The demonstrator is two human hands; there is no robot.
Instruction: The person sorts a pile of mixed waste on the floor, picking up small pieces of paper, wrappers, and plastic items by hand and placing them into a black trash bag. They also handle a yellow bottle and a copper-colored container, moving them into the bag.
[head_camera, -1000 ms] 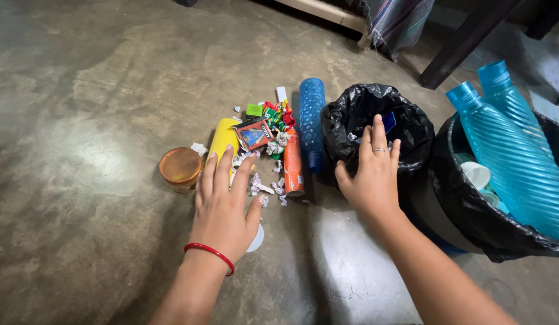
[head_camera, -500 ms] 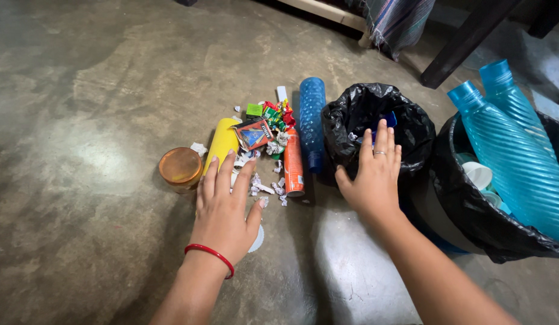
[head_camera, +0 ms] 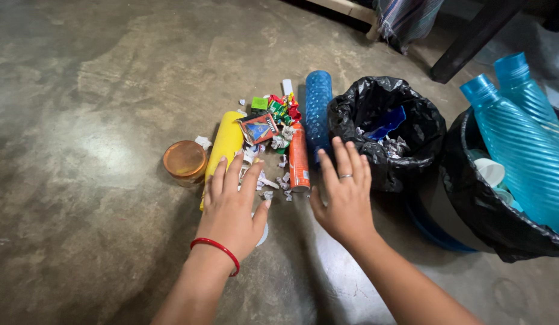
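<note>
I have both hands spread flat and empty over the litter on the floor: left hand (head_camera: 231, 210) at the yellow bottle (head_camera: 224, 147), right hand (head_camera: 345, 195) just beside the orange can (head_camera: 299, 164) (possibly touching it). I judge this the gathering step; next, a closing grasp toward the black-lined bin (head_camera: 385, 129).

A heap of scraps (head_camera: 273, 129) was seen spread on the floor (head_camera: 99, 90), with a round jar (head_camera: 185, 162) lying at its left edge. A long bottle (head_camera: 225, 147) was laid just right of the jar, a slim can (head_camera: 299, 164) further right, and a tall cylinder (head_camera: 318, 114) behind the can. A lined bin (head_camera: 385, 135) was placed right of the cylinder, a second bin (head_camera: 490, 204) beyond it, with two large bottles (head_camera: 520, 138) propped inside. The left hand (head_camera: 234, 210) was held before the scraps, the right hand (head_camera: 345, 195) before the first bin.
</note>
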